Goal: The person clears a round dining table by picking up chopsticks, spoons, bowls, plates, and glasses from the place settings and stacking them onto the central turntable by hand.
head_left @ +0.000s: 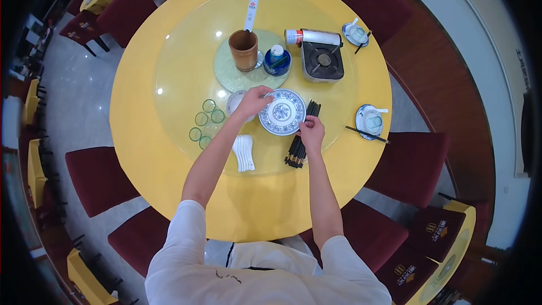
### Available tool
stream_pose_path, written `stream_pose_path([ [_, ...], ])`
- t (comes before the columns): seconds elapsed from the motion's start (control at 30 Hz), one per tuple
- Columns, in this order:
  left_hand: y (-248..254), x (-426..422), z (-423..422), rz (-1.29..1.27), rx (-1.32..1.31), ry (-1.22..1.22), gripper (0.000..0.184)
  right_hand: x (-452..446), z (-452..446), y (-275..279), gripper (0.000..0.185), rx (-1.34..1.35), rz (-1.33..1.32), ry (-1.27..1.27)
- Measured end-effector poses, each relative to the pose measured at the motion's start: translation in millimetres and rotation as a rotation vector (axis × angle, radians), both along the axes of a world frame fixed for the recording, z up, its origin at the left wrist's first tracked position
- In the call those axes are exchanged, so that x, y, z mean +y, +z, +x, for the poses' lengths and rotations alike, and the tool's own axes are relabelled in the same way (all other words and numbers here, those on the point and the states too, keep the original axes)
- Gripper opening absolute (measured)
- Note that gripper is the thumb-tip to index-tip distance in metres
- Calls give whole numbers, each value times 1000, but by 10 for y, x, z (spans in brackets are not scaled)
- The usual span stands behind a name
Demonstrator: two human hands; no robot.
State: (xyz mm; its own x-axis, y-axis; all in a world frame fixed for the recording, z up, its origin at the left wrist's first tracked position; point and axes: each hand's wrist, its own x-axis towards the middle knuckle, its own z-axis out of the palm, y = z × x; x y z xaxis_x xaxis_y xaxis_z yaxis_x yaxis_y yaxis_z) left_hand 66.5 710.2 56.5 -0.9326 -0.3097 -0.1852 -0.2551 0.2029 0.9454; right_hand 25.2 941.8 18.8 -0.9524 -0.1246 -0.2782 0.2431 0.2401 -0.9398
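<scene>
A round plate with a blue-and-white pattern [282, 111] lies in front of me on the glass turntable; I cannot tell whether more plates are stacked under it. My left hand [255, 101] has its fingers closed at the plate's upper left rim. At the lower right rim, my right hand [311, 132] pinches the edge. Partly hidden behind my left hand is a pale bowl [233, 100]. A bundle of dark chopsticks [296, 151] lies just beside my right hand. Several white spoons [243, 152] are nested together below my left wrist.
Several green-rimmed glasses [201, 118] stand left of my forearm. Toward the back are a brown cup [243, 51], a blue container [276, 62] and a portable gas stove [322, 59]. Place settings [370, 120] sit along the right of the yellow table [147, 175]. Red chairs [101, 179] surround it.
</scene>
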Motion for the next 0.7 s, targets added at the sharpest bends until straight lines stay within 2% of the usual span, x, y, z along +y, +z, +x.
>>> stream_pose_path([
  [0.47, -230, 67, -281, -230, -49, -65, 35, 52, -49, -66, 24, 40, 139, 8],
  [0.57, -211, 89, -292, -273, -53, -61, 36, 51, -50, -63, 24, 39, 146, 9],
  [0.7, 62, 162, -246, -302, -79, -29, 37, 99, -69, -263, 27, 123, 224, 45],
])
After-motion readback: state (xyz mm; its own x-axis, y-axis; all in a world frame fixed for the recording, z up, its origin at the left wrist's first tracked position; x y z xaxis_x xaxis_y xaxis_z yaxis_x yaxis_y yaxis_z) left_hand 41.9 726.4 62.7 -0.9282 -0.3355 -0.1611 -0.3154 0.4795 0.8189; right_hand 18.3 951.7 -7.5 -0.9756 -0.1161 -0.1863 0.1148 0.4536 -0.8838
